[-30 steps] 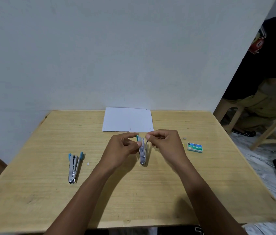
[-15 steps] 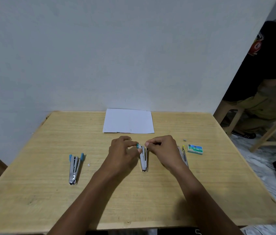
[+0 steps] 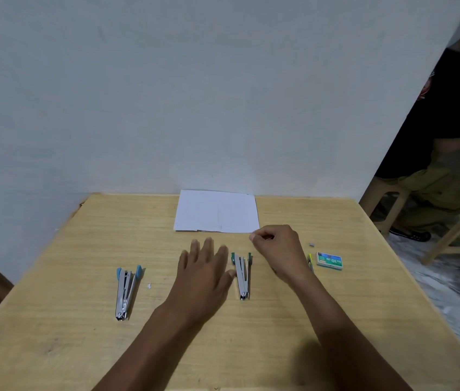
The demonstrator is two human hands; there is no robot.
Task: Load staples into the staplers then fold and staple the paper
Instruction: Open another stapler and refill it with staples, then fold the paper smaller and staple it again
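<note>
A person works at loading staplers on a wooden counter [image 3: 82,348]. The green stapler [image 3: 242,273] lies hinged open at the centre. The left hand [image 3: 203,275] is just to its left, fingers [image 3: 209,246] straight and spread, holding nothing, the thumb close against the stapler's side. The right hand [image 3: 278,249] hovers just beyond and to the right of the green stapler. Its fingers [image 3: 262,235] are curled, thumb and forefinger pinched together; whether a strip of staples sits between them is too small to tell.

A blue stapler [image 3: 126,292], also open, lies well to the left. The staple box [image 3: 329,261] lies to the right, with a yellow-tipped object [image 3: 310,262], likely a third stapler, between. The paper [image 3: 217,211] lies flat beyond.

Loading appears to be the step in hand. The next move calls for seating a strip squarely in the open channel and then closing it.
</note>
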